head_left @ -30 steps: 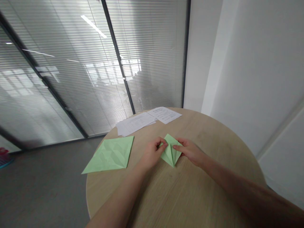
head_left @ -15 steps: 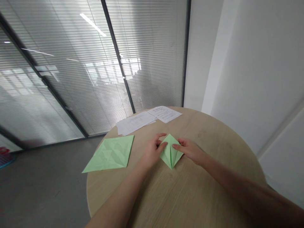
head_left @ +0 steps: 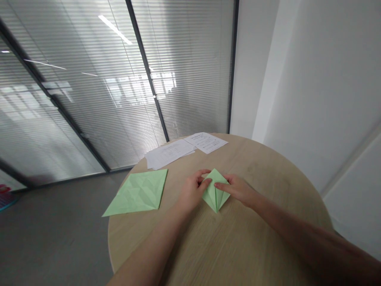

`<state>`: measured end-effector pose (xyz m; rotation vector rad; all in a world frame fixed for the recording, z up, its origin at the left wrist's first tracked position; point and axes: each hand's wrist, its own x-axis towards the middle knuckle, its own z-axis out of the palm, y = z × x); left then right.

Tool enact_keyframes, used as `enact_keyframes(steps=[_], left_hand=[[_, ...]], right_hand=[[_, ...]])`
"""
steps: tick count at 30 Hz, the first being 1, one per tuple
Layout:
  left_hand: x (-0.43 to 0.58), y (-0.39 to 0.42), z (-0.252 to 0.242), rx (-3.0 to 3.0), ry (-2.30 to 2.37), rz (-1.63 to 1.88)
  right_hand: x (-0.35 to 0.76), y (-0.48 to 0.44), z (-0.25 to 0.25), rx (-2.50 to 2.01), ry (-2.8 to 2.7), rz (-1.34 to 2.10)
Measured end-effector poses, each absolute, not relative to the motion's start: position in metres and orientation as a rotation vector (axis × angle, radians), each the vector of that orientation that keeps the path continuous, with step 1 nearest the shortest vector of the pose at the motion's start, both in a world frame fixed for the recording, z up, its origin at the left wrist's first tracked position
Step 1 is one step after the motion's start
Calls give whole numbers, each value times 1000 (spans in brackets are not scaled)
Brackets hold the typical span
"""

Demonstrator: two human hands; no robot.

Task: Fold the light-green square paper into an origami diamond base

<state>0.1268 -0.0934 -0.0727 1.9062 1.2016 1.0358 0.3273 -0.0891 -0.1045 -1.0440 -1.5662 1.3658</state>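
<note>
A small diamond of folded green paper [head_left: 214, 174] is between my two hands, a point toward me and a slit running up its lower half. My left hand [head_left: 193, 188] grips its left side, with the thumb on top and the fingers at the upper left edge. From the right, my right hand [head_left: 238, 188] holds it, its thumb lying across the face near the middle slit and the other fingers partly hidden behind the paper. Farther left lies a larger creased green sheet [head_left: 145, 190], one corner hanging past the table edge.
The round wooden table [head_left: 268, 171] fills the area before me. White printed sheets [head_left: 171, 153] lie at its far side. Beyond are glass panels with blinds [head_left: 193, 79] and a white wall [head_left: 327, 79] to the right. A red and blue object [head_left: 6, 196] stands on the floor at left.
The folded paper has turned slightly and shifted a little to the right. My right thumb has slid left toward the middle slit, which looks narrower now.
</note>
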Motion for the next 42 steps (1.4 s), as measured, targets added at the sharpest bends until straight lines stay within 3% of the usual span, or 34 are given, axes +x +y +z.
enact_keyframes(steps=[8,12,19,26,33,42], left_hand=[[125,-90,-75,1819,1148,1143],[120,-95,-62,2058,1144,1215],[113,-106,-42,2543,795,846],[113,-118,-43,2637,637,426],[100,-133,-69,2720,621,309],[109,-169,-77,2817,958,276]], right_hand=[[331,-87,-103,-1057,-1484,1404],[351,-84,-94,-1076,-1892,1346],[373,-83,-92,-987,-2389,911],[371,-79,-102,-891,-2433,653],[358,-89,-90,-1088,-2465,375],[367,-105,-61,-1180,-2783,488]])
